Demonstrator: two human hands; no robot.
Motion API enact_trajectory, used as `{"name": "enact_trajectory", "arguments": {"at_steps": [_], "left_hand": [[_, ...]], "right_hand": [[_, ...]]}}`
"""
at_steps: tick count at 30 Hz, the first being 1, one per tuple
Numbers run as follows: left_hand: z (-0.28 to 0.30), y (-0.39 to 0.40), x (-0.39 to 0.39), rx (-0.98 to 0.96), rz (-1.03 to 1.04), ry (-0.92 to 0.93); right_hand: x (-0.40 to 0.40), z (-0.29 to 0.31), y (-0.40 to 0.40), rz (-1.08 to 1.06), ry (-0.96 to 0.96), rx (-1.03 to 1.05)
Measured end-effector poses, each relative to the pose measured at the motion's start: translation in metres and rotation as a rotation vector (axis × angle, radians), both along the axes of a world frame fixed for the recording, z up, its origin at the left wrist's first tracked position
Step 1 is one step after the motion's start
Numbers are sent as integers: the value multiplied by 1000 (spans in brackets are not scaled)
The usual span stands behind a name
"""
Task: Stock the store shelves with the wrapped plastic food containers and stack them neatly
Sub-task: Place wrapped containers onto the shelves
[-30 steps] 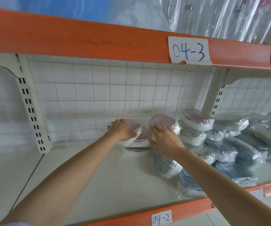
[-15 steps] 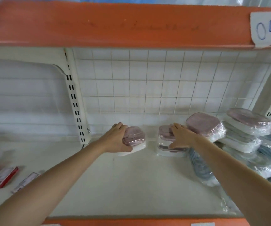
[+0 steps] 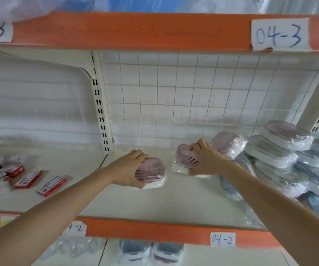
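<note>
Head view, left hand: the left hand (image 3: pixel 131 168) lies over the near-left side of a wrapped pink-lidded container (image 3: pixel 151 172), fingers close together and curled across the lid, thumb at the lower front edge, gripping it.
Head view, left container: it sits flat on the cream shelf board (image 3: pixel 154 200), clear of the back grid, well apart from the pile on the right.
Head view, right hand: the right hand (image 3: pixel 206 160) grips a second wrapped pink-lidded container (image 3: pixel 185 157) from its right side, fingers together and bent over the lid's far edge, thumb low at the front by the white base.
Head view, right container: it rests on the shelf just right of the first one, a bare gap between them, tilted slightly with the lid facing the camera.
Head view, stock pile: more wrapped containers (image 3: pixel 281 148), pink-lidded and grey-blue, lie heaped along the right of the shelf; one pink-lidded piece (image 3: pixel 226 143) is just behind the right hand.
Head view, back: a white wire grid panel (image 3: pixel 193 96) and a slotted upright (image 3: pixel 100 104).
Head view, left bay: small red boxes (image 3: pixel 28 179) lie scattered.
Head view, labels: paper tags read "04-3" (image 3: pixel 278 35) above and "04-2" (image 3: pixel 222 239) on the orange front rail (image 3: pixel 145 231).
Head view, lower shelf: further wrapped containers (image 3: pixel 151 250) show below the rail, blurred.
</note>
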State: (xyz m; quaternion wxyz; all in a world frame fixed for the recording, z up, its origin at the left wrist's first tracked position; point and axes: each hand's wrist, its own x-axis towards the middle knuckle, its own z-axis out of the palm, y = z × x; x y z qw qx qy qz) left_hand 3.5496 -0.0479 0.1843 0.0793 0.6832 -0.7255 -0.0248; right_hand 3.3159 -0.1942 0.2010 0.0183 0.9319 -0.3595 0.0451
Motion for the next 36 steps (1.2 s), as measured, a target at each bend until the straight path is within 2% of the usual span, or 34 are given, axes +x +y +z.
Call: {"name": "enact_trajectory", "arguments": {"at_steps": [6,13,19,24,30,36], "left_hand": [[-7,33,-37,-143,-9,-47],[-32,91,-91,-294,-5,-81],[-57,144,-131,-251,15,-108],[-95,181,-151,-182,34,-9],[-129,207,-167,-35,80,58],[-159,220,-159,89,156,53]], "right_hand": [[-37,1,48,68,-64,-130],[-96,-17,103,-8,-160,-130],[-136,-41,163,-4,-144,-103],[-160,-77,202,71,-78,-85],[-167,-117,221,135,58,-26],[-154,-162,222,161,77,68]]}}
